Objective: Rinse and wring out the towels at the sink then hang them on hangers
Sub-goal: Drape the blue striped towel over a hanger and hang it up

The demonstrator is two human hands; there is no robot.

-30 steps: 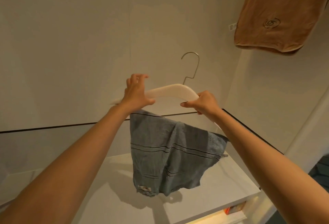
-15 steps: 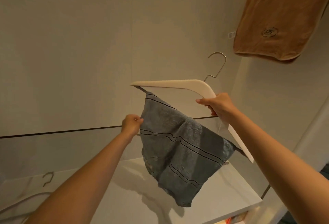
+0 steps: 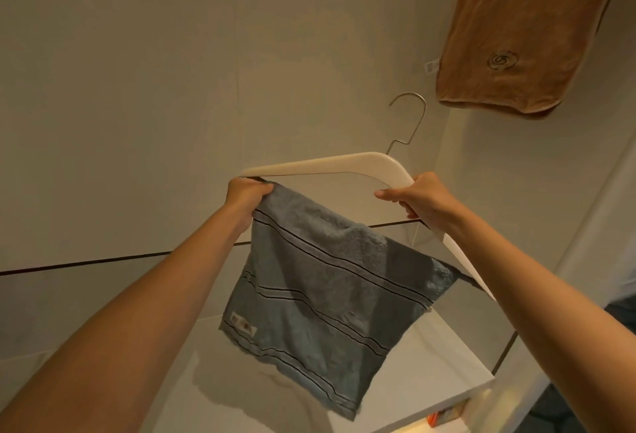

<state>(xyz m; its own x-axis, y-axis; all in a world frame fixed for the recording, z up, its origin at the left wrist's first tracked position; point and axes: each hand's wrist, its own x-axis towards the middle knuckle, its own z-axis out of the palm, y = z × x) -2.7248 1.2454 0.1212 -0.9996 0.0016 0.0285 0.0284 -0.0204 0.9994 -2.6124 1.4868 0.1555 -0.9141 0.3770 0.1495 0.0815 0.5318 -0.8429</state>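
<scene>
A grey-blue towel with thin dark stripes hangs over the lower bar of a cream hanger with a metal hook. My left hand grips the towel's upper left corner right at the hanger's left tip. My right hand grips the hanger's right arm just past the bend. The hanger is held up in the air, tilted down to the right. A brown towel hangs high at the upper right; what holds it is out of view.
A white shelf top lies below the towel, with small orange items under its front edge. Plain walls stand behind and to the right, with a dark horizontal line across them.
My left hand has risen from the towel's left edge up to the hanger's left tip, pulling the towel's corner with it. The towel now hangs flatter and more spread.
</scene>
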